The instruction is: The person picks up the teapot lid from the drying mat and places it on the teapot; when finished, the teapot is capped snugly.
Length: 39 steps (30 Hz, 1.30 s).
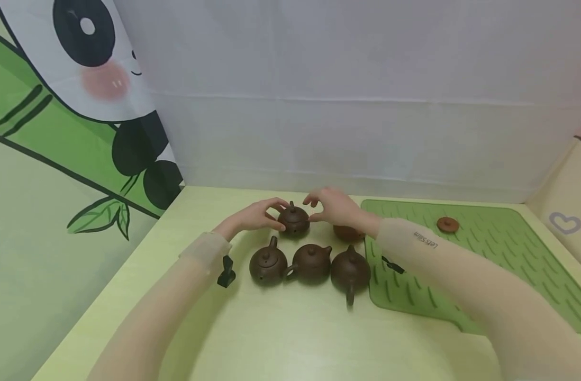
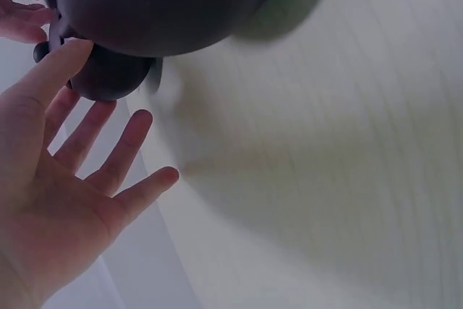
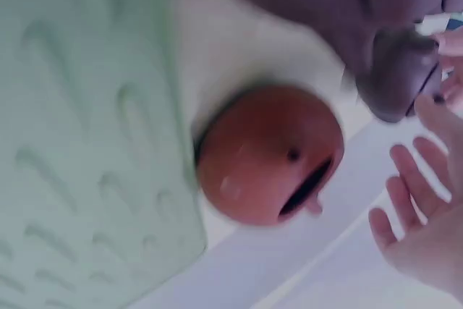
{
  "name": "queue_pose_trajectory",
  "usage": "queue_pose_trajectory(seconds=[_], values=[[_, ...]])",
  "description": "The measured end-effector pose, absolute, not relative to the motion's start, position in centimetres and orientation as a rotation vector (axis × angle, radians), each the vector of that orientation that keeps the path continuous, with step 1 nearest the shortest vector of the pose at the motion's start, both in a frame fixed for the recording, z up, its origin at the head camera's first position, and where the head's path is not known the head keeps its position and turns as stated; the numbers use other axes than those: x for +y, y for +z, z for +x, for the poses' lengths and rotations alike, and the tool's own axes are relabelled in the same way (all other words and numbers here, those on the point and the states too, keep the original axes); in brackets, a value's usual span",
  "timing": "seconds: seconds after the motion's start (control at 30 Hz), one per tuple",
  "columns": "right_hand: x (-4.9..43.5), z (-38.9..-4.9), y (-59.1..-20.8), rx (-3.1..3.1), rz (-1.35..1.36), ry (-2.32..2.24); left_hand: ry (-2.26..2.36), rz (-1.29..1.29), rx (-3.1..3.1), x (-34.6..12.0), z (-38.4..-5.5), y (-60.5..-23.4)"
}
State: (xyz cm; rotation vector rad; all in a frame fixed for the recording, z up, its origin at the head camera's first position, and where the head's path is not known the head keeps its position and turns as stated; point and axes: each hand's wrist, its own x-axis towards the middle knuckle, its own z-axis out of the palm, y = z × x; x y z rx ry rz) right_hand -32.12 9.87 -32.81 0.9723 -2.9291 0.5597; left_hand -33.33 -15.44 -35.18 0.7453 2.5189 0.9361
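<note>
A small dark brown teapot with its lid on stands at the back of the table, between the two hands. My left hand is at its left side, thumb tip right at the body. In the left wrist view the fingers of that hand are spread beside the teapot. On the other side, my right hand has its thumb at the teapot's right edge and its other fingers raised and apart. In the right wrist view those fingers are loosely extended near the teapot.
Three dark brown lidded teapots stand in a front row: left, middle, right. A reddish-brown lidless teapot sits beside the green mat, partly behind the right hand. A reddish-brown lid lies on the mat.
</note>
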Motion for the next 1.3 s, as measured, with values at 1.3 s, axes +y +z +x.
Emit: queue_pose_trajectory(seconds=[1.3], values=[[29.3, -30.5, -35.4, -2.473, 0.891, 0.587, 0.436, 0.948, 2.812, -8.2, -33.8, -31.7]])
